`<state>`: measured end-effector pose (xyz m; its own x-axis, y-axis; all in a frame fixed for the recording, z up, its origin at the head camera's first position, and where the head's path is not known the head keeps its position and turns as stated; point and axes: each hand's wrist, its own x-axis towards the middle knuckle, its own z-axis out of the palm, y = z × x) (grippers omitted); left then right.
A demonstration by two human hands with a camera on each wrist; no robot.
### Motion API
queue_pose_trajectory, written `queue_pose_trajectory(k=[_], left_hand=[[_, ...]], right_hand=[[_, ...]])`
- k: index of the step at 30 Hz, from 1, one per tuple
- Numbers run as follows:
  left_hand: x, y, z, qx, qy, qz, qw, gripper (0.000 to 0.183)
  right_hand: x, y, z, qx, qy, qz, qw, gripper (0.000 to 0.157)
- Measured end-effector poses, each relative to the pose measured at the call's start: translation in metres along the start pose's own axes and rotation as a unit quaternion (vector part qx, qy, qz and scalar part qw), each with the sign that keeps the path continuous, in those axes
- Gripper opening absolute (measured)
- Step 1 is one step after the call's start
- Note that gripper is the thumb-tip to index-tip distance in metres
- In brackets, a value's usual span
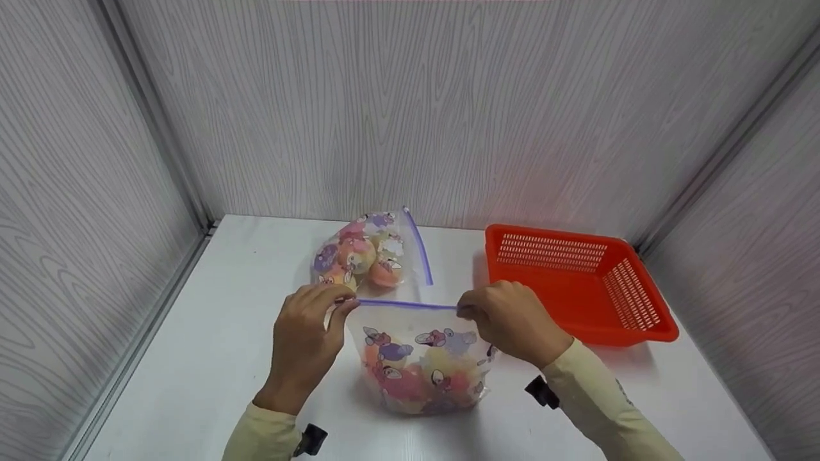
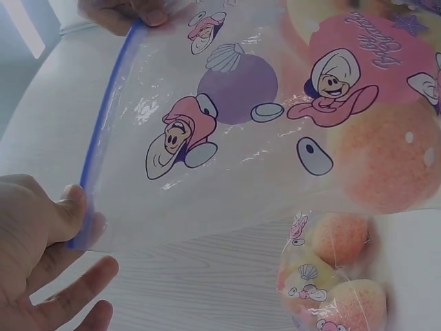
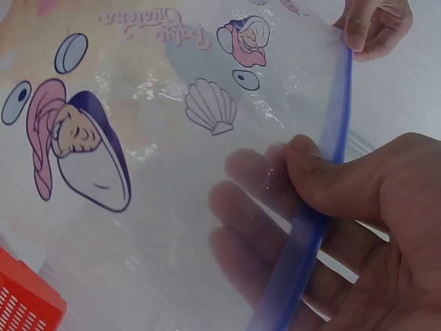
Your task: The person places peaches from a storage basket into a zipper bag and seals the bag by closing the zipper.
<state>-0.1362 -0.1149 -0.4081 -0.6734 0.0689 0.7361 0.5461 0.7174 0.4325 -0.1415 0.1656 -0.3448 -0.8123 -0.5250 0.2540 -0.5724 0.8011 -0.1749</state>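
Note:
A clear zip bag (image 1: 423, 365) printed with pink and purple cartoon figures hangs upright over the white table, filled with round peach-coloured and yellowish items. My left hand (image 1: 309, 333) pinches the left end of its blue zip strip (image 2: 103, 131) between thumb and forefinger. At the strip's other end, my right hand (image 1: 512, 320) pinches it, thumb on one face and fingers behind the film in the right wrist view. Between the hands the strip is stretched almost straight. Whether the zip is sealed cannot be told.
A second printed zip bag (image 1: 359, 256) with similar round items lies behind, its blue strip towards the right. An orange-red plastic basket (image 1: 576, 294) with slotted sides stands at the right of the table (image 1: 198, 358). Pale wood-grain panels (image 1: 410, 115) enclose the back and sides.

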Motion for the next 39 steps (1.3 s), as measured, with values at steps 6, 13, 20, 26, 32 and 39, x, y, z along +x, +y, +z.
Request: queue_pose_trajectory(k=[6,13,20,26,32,39], left_hand=[[-0.010,-0.003,-0.007,0.003,-0.012,-0.034,0.9994,0.046],[-0.039,-0.001,-0.002,0.006,-0.065,-0.111,0.9917,0.070],[-0.074,0.001,0.015,-0.003,-0.199,-0.207,0.9577,0.079],[-0.077,-0.008,0.016,-0.034,-0.205,-0.222,0.9526,0.065],[-0.076,-0.022,0.028,0.009,-0.228,-0.253,0.9401,0.067],[-0.071,-0.026,0.054,0.082,-0.254,-0.223,0.9376,0.076]], right_hand=[[0.003,-0.002,-0.016,0.027,-0.019,0.017,0.999,0.016],[0.022,-0.014,-0.032,0.040,-0.043,0.067,0.996,0.016],[0.054,-0.053,-0.024,0.122,-0.099,0.116,0.981,0.016],[0.073,-0.085,0.006,0.315,-0.097,0.127,0.936,0.011],[0.061,-0.073,0.070,0.473,-0.046,0.118,0.872,0.014],[0.035,-0.025,0.104,0.544,-0.006,0.155,0.824,0.025]])
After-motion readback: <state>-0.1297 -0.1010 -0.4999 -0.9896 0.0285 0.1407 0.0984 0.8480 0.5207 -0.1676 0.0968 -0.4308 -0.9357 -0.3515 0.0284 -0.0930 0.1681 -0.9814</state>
